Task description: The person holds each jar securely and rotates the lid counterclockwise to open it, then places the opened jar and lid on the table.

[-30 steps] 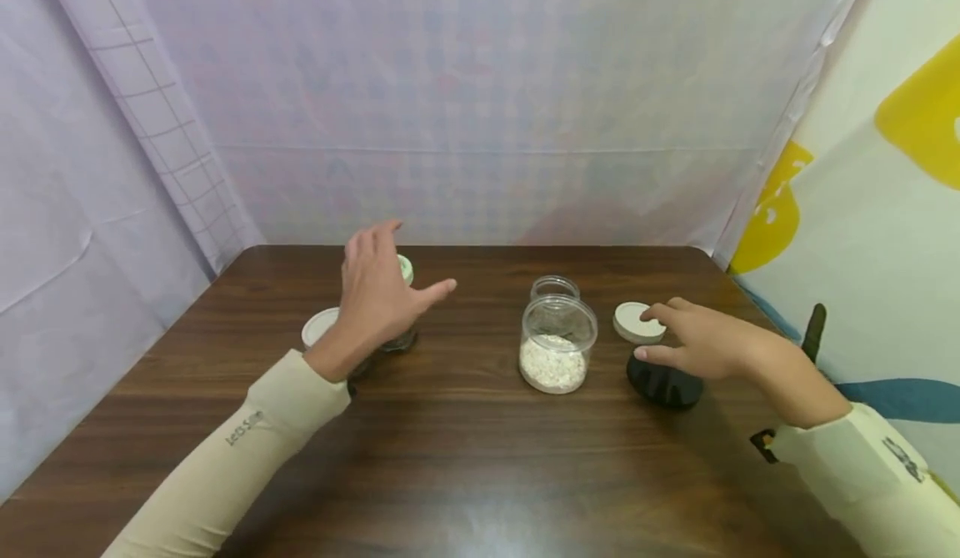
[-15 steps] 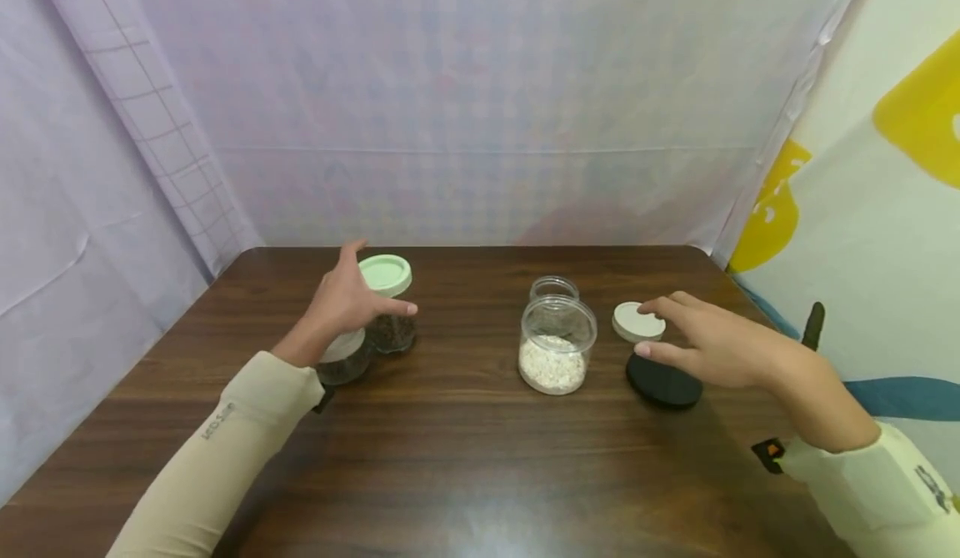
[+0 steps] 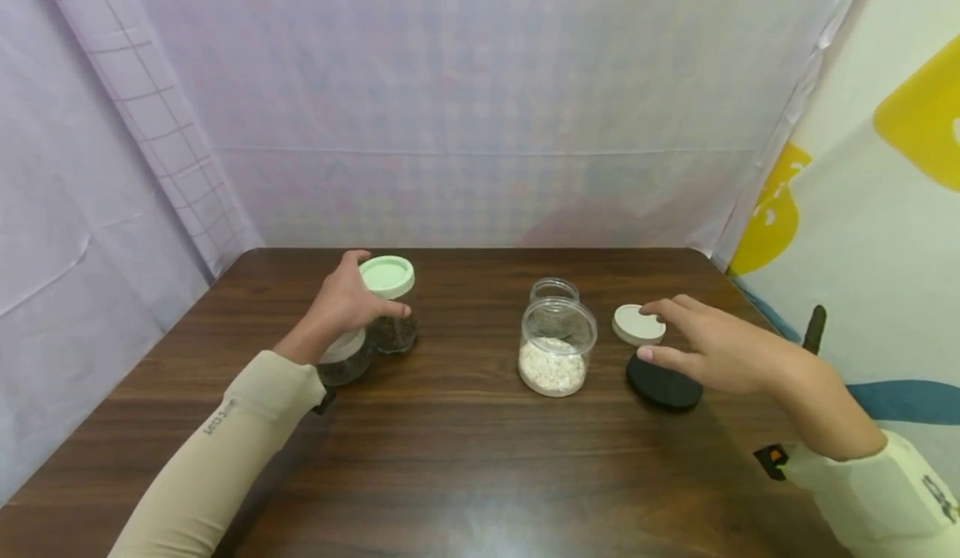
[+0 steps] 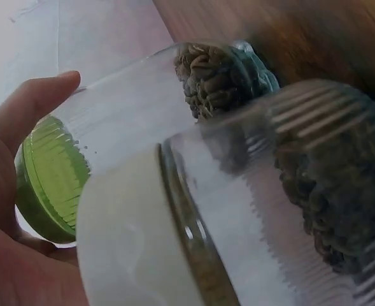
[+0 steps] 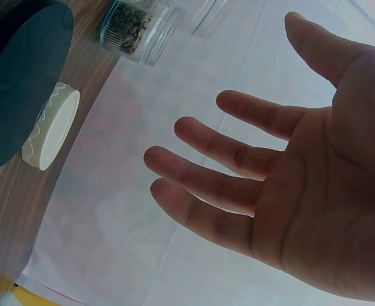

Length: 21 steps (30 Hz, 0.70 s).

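In the head view my left hand [image 3: 341, 299] is round the top of a tall clear jar with a pale green lid [image 3: 387, 275]. Its thumb lies across the front, just under the lid, with the fingers behind. Brown, nugget-like pieces [image 4: 206, 80] fill the jar's bottom, as the left wrist view shows. A shorter white-lidded jar [image 4: 136, 236] with dark contents stands close by, partly hidden under that hand in the head view. My right hand [image 3: 712, 345], fingers spread and holding nothing, hovers above a white lid [image 3: 636, 324] and a black lid [image 3: 663, 381].
At mid-table stands a lidless clear jar of white flakes [image 3: 553, 366]. Just behind it is a smaller lidless jar [image 3: 555, 289], with dark pieces visible in the right wrist view. The brown table [image 3: 465, 475] meets hanging cloth [image 3: 465, 166] at its back edge.
My left hand has come down and left onto the green-lidded jar, and its thumb has drawn in against it. The right hand has stayed nearly still above the lids.
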Available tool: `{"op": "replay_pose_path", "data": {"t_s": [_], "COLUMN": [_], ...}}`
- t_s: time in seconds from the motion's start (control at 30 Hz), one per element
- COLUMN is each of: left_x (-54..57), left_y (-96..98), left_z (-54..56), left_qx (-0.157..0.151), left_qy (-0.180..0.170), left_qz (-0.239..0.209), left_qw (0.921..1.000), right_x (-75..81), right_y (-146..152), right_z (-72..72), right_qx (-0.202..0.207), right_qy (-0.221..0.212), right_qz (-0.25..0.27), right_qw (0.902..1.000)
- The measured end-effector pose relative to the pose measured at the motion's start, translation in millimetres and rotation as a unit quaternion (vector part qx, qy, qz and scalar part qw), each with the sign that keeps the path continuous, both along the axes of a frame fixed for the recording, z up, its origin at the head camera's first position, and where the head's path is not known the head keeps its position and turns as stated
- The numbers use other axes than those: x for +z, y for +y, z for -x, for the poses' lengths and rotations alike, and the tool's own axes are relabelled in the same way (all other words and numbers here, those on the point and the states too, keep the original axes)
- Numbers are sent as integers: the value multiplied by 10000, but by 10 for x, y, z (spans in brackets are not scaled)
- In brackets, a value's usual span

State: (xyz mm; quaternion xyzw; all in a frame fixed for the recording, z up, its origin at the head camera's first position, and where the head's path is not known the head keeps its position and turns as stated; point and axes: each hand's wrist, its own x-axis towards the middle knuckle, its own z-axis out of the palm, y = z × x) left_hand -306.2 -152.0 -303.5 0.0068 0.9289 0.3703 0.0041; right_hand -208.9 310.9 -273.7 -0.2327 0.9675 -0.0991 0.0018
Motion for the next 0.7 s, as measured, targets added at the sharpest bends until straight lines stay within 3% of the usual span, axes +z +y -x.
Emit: {"op": "replay_pose_path", "data": {"t_s": [0.17,0.37,0.57,0.7], "left_x": [-35,13,121,181], "left_y": [59,196,418,584], "left_z": [-10,-61,-144,-251], "left_qx": [43,8,-364,-713], "left_qy": [162,761,1235,1598], "left_qz": [-160,-734,-1894,-2152], "left_qw": [9997,9944,9734,9608], "right_x": [0,32,82,193], "right_y": [8,-4,-114,-279], "right_z": [3,7,27,37], "right_qx": [-56,-76,123,65], "right_qy": [-16,159,491,802], "right_qz": [-15,-19,123,312], "right_qw": [10000,9998,9986,9963]}}
